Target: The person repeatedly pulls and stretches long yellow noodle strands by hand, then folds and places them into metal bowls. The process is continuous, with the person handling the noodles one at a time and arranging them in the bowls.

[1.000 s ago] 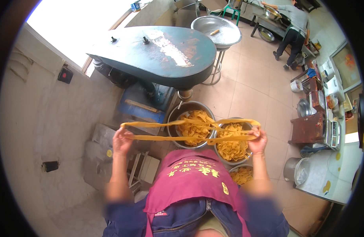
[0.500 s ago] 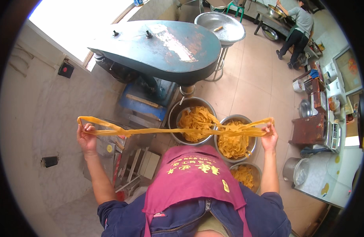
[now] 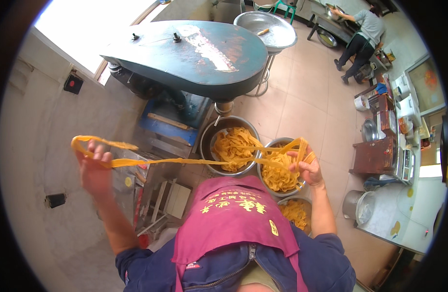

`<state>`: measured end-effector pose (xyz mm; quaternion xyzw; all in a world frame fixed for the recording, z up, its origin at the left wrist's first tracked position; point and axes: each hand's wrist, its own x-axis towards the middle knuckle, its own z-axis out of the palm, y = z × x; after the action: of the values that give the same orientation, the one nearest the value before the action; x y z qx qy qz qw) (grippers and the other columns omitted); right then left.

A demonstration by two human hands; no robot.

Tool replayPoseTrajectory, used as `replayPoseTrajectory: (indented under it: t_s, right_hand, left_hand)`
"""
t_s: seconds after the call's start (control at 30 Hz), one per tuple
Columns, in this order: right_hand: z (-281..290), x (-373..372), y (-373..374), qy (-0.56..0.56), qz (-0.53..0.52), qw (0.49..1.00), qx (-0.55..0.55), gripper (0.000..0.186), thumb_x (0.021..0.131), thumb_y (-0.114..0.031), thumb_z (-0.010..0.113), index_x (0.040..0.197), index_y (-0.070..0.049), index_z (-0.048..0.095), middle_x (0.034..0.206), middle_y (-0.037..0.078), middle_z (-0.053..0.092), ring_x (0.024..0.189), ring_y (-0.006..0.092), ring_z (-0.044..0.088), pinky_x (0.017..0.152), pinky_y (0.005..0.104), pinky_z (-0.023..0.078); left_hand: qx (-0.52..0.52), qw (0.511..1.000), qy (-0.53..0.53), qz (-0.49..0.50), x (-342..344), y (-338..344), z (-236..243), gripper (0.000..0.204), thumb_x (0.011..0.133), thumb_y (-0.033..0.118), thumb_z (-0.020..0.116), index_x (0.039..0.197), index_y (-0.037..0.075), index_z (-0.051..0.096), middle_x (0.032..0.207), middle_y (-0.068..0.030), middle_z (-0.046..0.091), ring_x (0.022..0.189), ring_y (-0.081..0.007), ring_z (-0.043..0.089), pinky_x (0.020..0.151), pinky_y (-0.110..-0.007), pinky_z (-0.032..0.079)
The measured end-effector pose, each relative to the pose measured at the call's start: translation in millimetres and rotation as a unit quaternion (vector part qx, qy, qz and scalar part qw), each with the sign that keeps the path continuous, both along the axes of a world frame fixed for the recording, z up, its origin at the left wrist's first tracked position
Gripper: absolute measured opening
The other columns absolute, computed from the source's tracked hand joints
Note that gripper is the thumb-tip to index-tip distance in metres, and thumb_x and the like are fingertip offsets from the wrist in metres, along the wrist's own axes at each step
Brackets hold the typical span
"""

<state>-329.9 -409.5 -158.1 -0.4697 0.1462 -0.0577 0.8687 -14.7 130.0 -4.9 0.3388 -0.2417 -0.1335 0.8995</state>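
My left hand [image 3: 93, 168], blurred by motion, is raised at the left with a yellow noodle strip [image 3: 175, 161] looped over its fingers, one loose end sticking out rightward. My right hand [image 3: 307, 170] holds the strip's other loops at the right, fingers curled into them. The long strands hang stretched between the two hands, crossing a steel basin of yellow strips [image 3: 233, 146] and a second full basin [image 3: 280, 173] beside it. A third basin of strips [image 3: 294, 211] is partly hidden by my maroon apron [image 3: 219, 219].
A green-painted machine [image 3: 180, 58] stands ahead, with a wide steel bowl [image 3: 265, 29] on a stand behind it. A co-worker [image 3: 365, 44] bends over a bench at the back right. A wooden cabinet [image 3: 372, 155] and white counter [image 3: 392, 214] line the right; a wall [image 3: 44, 146] is at the left.
My left hand has moved far out to the left, lengthening the strands, and one segment now ends loose near it. My right hand went outward, then back inward. The co-worker has shifted slightly.
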Motion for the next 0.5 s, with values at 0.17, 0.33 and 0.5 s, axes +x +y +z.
replayPoseTrajectory:
  t_s: [0.17, 0.33, 0.5]
  right_hand:
    - [11.8, 29.5, 36.2, -0.070, 0.082, 0.976, 0.188, 0.094, 0.086, -0.001, 0.067, 0.165, -0.014, 0.016, 0.119, 0.022, 0.070, 0.075, 0.0220, 0.075, 0.048, 0.0253, 0.054]
    - [10.8, 74.4, 91.8, -0.094, 0.111, 0.978, 0.152, 0.088, 0.085, 0.008, 0.060, 0.163, -0.007, 0.022, 0.120, 0.017, 0.072, 0.110, 0.0281, 0.070, 0.093, 0.0385, 0.056]
    - [25.3, 100.1, 134.2, -0.084, 0.106, 0.986, 0.097, 0.087, 0.083, 0.009, 0.053, 0.162, -0.007, 0.020, 0.142, 0.020, 0.059, 0.138, 0.0331, 0.054, 0.116, 0.0466, 0.042]
  left_hand:
    - [0.079, 0.979, -0.100, -0.158, -36.7, -92.9, -0.7, 0.068, 0.095, 0.012, 0.065, 0.158, 0.018, 0.040, 0.160, -0.0275, 0.033, 0.111, -0.0323, 0.065, 0.091, -0.048, 0.057]
    - [0.023, 0.953, -0.027, -0.299, -67.2, -182.0, -19.1, 0.071, 0.094, 0.006, 0.065, 0.159, 0.013, 0.035, 0.163, -0.0320, 0.027, 0.129, -0.0419, 0.059, 0.105, -0.055, 0.052]
    - [0.033, 0.938, 0.066, -0.339, -70.3, -234.2, -31.1, 0.079, 0.094, 0.005, 0.067, 0.162, 0.011, 0.027, 0.157, -0.0250, 0.038, 0.134, -0.0362, 0.056, 0.111, -0.051, 0.047]
